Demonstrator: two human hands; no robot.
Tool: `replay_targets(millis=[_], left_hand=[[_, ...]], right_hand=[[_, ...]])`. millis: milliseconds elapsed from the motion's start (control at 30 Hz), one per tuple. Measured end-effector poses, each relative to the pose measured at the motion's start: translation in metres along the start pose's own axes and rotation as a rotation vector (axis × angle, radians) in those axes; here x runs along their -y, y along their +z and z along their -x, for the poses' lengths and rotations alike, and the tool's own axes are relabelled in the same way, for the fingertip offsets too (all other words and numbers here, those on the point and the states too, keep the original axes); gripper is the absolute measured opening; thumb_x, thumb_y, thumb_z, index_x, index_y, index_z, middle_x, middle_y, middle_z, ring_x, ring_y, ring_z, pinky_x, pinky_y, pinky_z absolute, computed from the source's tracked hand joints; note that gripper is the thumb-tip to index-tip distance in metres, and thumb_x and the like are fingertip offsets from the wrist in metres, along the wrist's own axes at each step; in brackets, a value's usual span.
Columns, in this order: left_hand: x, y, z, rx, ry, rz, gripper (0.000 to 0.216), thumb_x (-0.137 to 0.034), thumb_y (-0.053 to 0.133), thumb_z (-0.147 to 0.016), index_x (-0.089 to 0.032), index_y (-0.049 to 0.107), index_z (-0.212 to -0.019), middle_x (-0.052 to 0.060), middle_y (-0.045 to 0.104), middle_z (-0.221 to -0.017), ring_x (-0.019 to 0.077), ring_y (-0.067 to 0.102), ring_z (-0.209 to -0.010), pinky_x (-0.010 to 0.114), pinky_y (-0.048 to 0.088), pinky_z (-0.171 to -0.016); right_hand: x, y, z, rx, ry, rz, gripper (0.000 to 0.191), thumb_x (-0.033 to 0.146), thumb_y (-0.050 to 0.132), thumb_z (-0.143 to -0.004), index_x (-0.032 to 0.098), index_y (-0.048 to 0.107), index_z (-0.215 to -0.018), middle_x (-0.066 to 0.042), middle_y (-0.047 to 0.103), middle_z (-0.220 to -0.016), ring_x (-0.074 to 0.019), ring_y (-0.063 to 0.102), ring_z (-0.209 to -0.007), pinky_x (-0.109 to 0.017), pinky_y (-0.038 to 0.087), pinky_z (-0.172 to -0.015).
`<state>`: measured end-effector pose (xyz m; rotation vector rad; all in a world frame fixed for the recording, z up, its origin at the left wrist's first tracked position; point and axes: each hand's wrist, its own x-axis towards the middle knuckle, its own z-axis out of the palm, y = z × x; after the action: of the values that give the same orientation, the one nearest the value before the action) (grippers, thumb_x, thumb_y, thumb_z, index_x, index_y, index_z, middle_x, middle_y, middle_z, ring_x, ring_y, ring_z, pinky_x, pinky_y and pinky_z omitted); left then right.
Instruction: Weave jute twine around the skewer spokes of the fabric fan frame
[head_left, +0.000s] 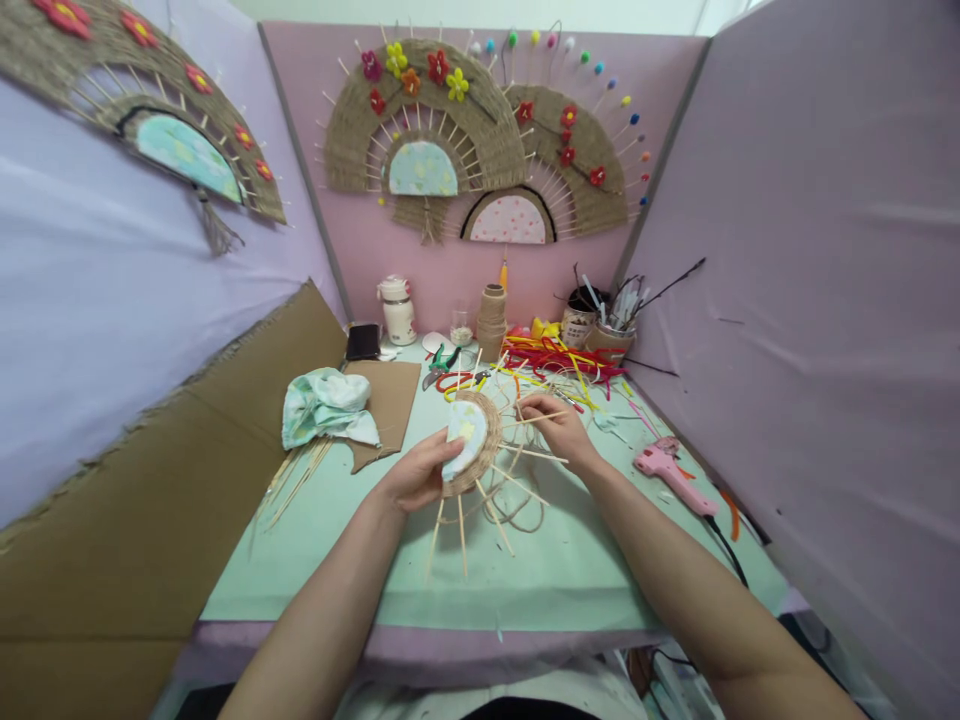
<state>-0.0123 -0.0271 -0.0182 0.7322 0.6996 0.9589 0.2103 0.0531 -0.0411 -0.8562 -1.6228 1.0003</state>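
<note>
My left hand [420, 470] grips a half-round fan frame [491, 428], its thumb pressed on the pale floral cloth centre [465, 432]. Twine is woven in a band round that centre, and thin wooden sticks fan outward from it. Among the sticks on the right side, my right hand [559, 428] is closed with fingertips pinched, seemingly on the twine [517, 500]; the strand at the fingertips is too fine to make out fully. Loose loops of this twine hang below and behind the sticks, over the green tabletop.
A pink glue gun [675, 475] with a black cord lies at right. Behind are red pipe cleaners [555, 358], a twine spool [492, 322], green-handled pruners [442, 365] and a white bottle [397, 310]. Crumpled cloth [326, 408], cardboard [394, 400] and loose sticks [300, 480] lie left. Finished fans [424, 110] hang behind.
</note>
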Motion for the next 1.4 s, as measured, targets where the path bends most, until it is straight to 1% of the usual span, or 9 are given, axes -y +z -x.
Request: replay_targets(millis=[200,600,767,900,1100,1200,1267,1333,1400], left_hand=[[0.004,-0.005,-0.004,0.011,0.076,-0.012,0.043,-0.03,0.077,-0.069,-0.014,0.061,-0.106,0.011,0.069,-0.1,0.0157,0.067,-0.075,0.023,0.052,-0.066],[0.003,0.004,-0.005,-0.056,0.149,-0.038,0.047,-0.029,0.076,-0.07,-0.019,0.057,-0.113,0.009,0.068,-0.109,0.0155,0.067,-0.081,0.023,0.052,-0.068],[0.002,0.007,-0.005,-0.104,0.158,-0.035,0.052,-0.028,0.076,-0.069,-0.02,0.056,-0.116,0.009,0.067,-0.11,0.0167,0.067,-0.083,0.025,0.053,-0.069],[0.004,0.003,-0.009,-0.087,0.174,-0.021,0.049,-0.027,0.075,-0.07,-0.018,0.056,-0.115,0.01,0.067,-0.11,0.017,0.067,-0.082,0.025,0.052,-0.069],[0.007,-0.002,-0.01,-0.029,0.134,0.022,0.048,-0.027,0.074,-0.072,-0.016,0.056,-0.115,0.011,0.068,-0.106,0.0189,0.068,-0.083,0.027,0.053,-0.072],[0.005,-0.001,-0.009,-0.051,0.148,0.052,0.046,-0.024,0.074,-0.073,-0.016,0.056,-0.115,0.01,0.069,-0.106,0.0186,0.068,-0.084,0.028,0.053,-0.076],[0.003,0.0,-0.009,-0.081,0.154,0.077,0.044,-0.022,0.073,-0.073,-0.015,0.057,-0.113,0.009,0.069,-0.103,0.0176,0.068,-0.083,0.028,0.054,-0.076],[0.002,0.0,-0.01,-0.111,0.156,0.104,0.039,-0.02,0.072,-0.073,-0.015,0.058,-0.109,0.008,0.07,-0.099,0.016,0.068,-0.079,0.026,0.054,-0.074],[0.002,0.0,-0.011,-0.124,0.16,0.122,0.034,-0.018,0.072,-0.073,-0.015,0.059,-0.105,0.006,0.071,-0.093,0.0143,0.067,-0.075,0.024,0.054,-0.07]], right_hand=[[-0.001,0.007,0.004,0.147,-0.01,0.077,0.017,0.035,0.058,-0.082,0.022,0.069,-0.086,-0.005,0.069,-0.085,-0.0198,0.063,-0.082,-0.035,0.048,-0.078],[0.007,0.017,0.014,0.336,-0.085,0.226,0.019,0.033,0.057,-0.085,0.025,0.073,-0.092,-0.007,0.069,-0.091,-0.0243,0.061,-0.089,-0.04,0.045,-0.083],[0.013,0.021,0.013,0.443,-0.212,0.273,0.024,0.026,0.049,-0.09,0.024,0.072,-0.095,-0.007,0.069,-0.095,-0.0229,0.06,-0.092,-0.039,0.044,-0.086],[0.01,0.026,0.015,0.446,-0.319,0.306,0.025,0.025,0.046,-0.092,0.022,0.071,-0.097,-0.008,0.069,-0.097,-0.0216,0.061,-0.091,-0.039,0.045,-0.087],[0.014,0.036,0.018,0.476,-0.355,0.37,0.027,0.029,0.043,-0.094,0.022,0.069,-0.095,-0.007,0.069,-0.093,-0.0202,0.061,-0.088,-0.036,0.047,-0.084],[0.023,0.028,0.015,0.423,-0.395,0.493,0.024,0.03,0.047,-0.092,0.023,0.067,-0.102,-0.008,0.067,-0.103,-0.0212,0.059,-0.098,-0.038,0.045,-0.091],[0.029,0.011,0.017,0.305,-0.388,0.592,0.029,0.032,0.052,-0.089,0.022,0.062,-0.115,-0.011,0.062,-0.118,-0.0247,0.053,-0.111,-0.043,0.04,-0.098],[0.033,-0.018,0.024,0.138,-0.325,0.696,0.04,0.035,0.054,-0.088,0.019,0.055,-0.124,-0.015,0.056,-0.126,-0.0275,0.048,-0.119,-0.047,0.036,-0.101],[0.032,-0.055,0.039,-0.042,-0.195,0.855,0.044,0.039,0.054,-0.087,0.017,0.055,-0.124,-0.015,0.058,-0.123,-0.0281,0.05,-0.116,-0.046,0.037,-0.1]])
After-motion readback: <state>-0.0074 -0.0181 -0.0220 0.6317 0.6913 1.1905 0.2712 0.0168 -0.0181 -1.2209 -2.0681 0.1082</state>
